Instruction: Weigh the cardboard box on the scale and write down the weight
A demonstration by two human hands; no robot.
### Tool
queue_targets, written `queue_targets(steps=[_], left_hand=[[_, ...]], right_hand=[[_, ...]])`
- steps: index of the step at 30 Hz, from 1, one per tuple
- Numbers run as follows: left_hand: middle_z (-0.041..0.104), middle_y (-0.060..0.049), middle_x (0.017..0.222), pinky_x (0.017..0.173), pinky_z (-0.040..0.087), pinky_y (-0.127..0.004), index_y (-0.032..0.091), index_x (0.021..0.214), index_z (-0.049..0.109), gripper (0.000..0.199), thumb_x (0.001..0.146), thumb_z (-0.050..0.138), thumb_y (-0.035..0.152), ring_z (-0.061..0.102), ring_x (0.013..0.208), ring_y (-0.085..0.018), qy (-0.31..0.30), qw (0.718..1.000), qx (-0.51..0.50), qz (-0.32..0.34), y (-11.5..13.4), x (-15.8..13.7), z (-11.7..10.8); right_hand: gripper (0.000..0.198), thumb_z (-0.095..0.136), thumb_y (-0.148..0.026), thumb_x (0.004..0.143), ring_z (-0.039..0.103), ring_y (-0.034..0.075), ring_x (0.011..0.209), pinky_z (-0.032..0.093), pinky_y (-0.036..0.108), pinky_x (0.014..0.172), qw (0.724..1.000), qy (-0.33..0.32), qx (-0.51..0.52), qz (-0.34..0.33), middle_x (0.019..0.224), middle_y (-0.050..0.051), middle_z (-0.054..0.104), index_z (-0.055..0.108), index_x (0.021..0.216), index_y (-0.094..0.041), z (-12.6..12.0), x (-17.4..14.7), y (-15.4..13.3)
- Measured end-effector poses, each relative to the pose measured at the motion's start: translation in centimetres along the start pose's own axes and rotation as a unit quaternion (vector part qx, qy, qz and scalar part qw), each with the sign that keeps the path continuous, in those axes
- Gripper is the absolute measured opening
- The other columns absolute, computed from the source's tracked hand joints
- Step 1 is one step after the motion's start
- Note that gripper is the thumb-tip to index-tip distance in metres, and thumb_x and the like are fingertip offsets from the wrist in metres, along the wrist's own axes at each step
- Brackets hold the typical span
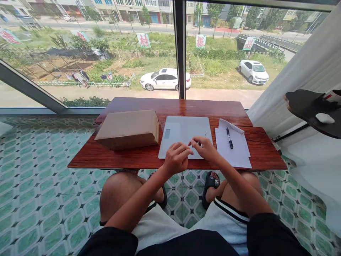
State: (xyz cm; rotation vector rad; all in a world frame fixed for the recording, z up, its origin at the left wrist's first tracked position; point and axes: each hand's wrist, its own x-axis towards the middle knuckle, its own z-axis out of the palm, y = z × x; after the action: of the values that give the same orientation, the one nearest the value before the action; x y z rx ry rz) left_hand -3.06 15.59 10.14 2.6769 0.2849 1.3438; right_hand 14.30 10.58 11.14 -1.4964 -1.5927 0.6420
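My left hand [177, 156] is over the front edge of a flat, pale glass scale [183, 129], its fingers loosely bent toward the right. Close beside it, my right hand [204, 146] hovers above the scale with thumb and fingers slightly apart. Nothing shows in either hand, though the left palm is hidden. A small grey display sits at the scale's left side. To the left lies a closed brown cardboard box [128, 129]. On the right, a dark pen [229, 138] rests on white paper sheets [234, 154], the top one curled at its far edge.
The reddish-brown wooden table [133, 161] stands before a large window with a dark frame post [181, 49]. A dark shelf [303, 103] with a white mouse-like object [325, 118] juts in at right, by a white curtain [301, 78]. My knees are below the table's front edge.
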Motion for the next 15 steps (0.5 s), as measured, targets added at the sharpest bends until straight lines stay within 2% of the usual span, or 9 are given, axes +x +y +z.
queue_targets(steps=[3,6,10,15], left_hand=[[0.065,-0.002,0.078,0.071,0.042,-0.033,0.02,0.085,0.059,0.024,0.079,0.044,0.002,0.052,0.08,-0.018,-0.026,1.0,0.006,0.016,0.1,-0.6,1.0],[0.063,-0.002,0.077,0.071,0.041,-0.033,0.02,0.084,0.058,0.022,0.08,0.045,0.003,0.051,0.079,-0.017,-0.064,0.998,0.012,0.028,0.2,-1.2,1.7],[0.064,-0.002,0.079,0.07,0.04,-0.033,0.019,0.085,0.058,0.021,0.08,0.046,0.003,0.05,0.078,-0.017,-0.099,0.994,0.021,0.051,0.3,-1.7,2.2],[0.065,-0.002,0.082,0.07,0.04,-0.033,0.019,0.089,0.058,0.022,0.079,0.048,0.002,0.051,0.079,-0.017,-0.122,0.99,0.019,0.074,0.8,-1.4,2.6]], right_hand=[[0.026,0.047,-0.028,0.096,0.05,0.011,0.069,0.036,0.025,0.067,1.0,0.001,-0.004,-0.015,0.076,-0.001,0.062,0.065,0.081,-0.017,0.2,-0.2,0.5],[0.024,0.046,-0.025,0.096,0.052,0.011,0.075,0.037,0.025,0.073,0.999,-0.005,-0.023,-0.041,0.079,0.0,0.062,0.062,0.08,-0.016,0.5,-0.3,1.0],[0.023,0.047,-0.026,0.097,0.051,0.013,0.077,0.034,0.026,0.072,0.991,0.018,-0.117,-0.055,0.078,0.001,0.058,0.056,0.078,-0.016,0.0,-0.1,1.8],[0.027,0.045,-0.027,0.098,0.051,0.014,0.076,0.03,0.03,0.069,0.97,0.033,-0.24,-0.037,0.077,0.002,0.058,0.053,0.075,-0.016,-1.9,0.2,2.6]])
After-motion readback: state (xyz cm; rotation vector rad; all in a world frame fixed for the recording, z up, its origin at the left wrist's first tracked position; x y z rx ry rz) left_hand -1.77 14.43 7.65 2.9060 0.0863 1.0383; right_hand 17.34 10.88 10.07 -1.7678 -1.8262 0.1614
